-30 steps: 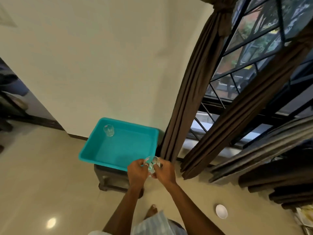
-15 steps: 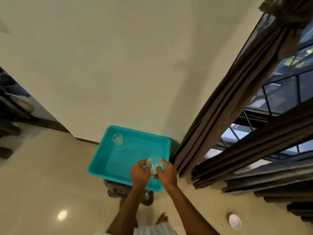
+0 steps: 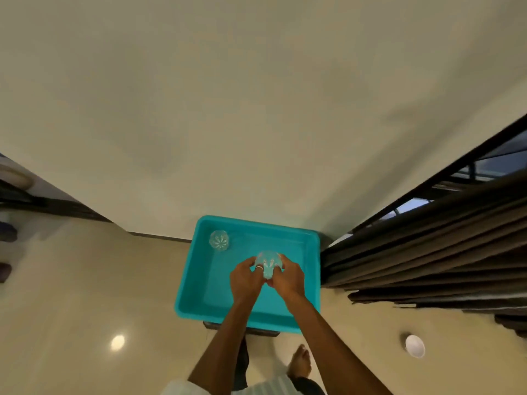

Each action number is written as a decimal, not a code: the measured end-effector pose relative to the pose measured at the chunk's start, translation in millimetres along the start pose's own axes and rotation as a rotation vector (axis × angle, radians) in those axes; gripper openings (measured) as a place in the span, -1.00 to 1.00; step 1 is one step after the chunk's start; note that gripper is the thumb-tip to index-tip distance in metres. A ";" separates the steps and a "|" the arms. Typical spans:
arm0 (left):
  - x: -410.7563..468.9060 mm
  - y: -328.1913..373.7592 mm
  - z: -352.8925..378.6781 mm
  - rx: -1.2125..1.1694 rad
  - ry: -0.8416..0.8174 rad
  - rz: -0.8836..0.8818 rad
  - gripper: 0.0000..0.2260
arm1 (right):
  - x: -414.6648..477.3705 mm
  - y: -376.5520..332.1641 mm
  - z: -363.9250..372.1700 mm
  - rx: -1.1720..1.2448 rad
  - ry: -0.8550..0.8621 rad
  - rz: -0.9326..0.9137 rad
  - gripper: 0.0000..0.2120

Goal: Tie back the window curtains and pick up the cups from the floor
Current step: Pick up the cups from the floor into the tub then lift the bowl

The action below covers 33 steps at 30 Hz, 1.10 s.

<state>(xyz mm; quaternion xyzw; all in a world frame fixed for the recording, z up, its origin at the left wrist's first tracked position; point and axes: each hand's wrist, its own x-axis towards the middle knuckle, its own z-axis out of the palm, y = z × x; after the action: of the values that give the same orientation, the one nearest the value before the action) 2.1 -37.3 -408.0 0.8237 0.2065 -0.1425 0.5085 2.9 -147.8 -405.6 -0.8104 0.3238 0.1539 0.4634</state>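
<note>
standing on a glossy cream floor (image 3: 85, 280), a person holds one clear cut-glass cup (image 3: 268, 263) between both hands: left hand (image 3: 245, 277) and right hand (image 3: 288, 277) each pinch its sides with curled fingers. a second ago it hung at the near rim of the teal rectangular plastic tray (image 3: 216, 297); now it is over the tray's middle, likely about to be set down. counted: two glass cups, the second clear patterned glass (image 3: 219, 240) in the tray's far left corner; one tray; one small white round cup or dish (image 3: 415, 345) on the floor, right. brown pleated curtains (image 3: 427, 252) hang beyond.

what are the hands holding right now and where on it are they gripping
A clear glass cup, pinched between both hands over the teal tray: left hand on its left side, right hand on its right side.
</note>
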 end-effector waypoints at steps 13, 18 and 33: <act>104.2 -40.5 4.3 -0.245 -0.266 -0.331 -0.44 | 79.7 -3.5 66.7 0.212 -0.255 0.274 -0.70; 131.9 -55.8 10.4 -0.275 -0.335 -0.373 -0.55 | 104.2 4.8 86.6 0.253 -0.288 0.275 -0.68; 178.4 -92.2 31.3 -0.166 -0.443 -0.383 -0.32 | 138.0 17.0 105.5 0.338 -0.322 0.265 -0.63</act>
<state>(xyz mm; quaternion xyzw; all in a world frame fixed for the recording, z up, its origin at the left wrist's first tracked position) 112.6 6.2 -573.0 0.6743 0.2533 -0.3946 0.5705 99.4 -116.9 -547.7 -0.6371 0.3705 0.2837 0.6135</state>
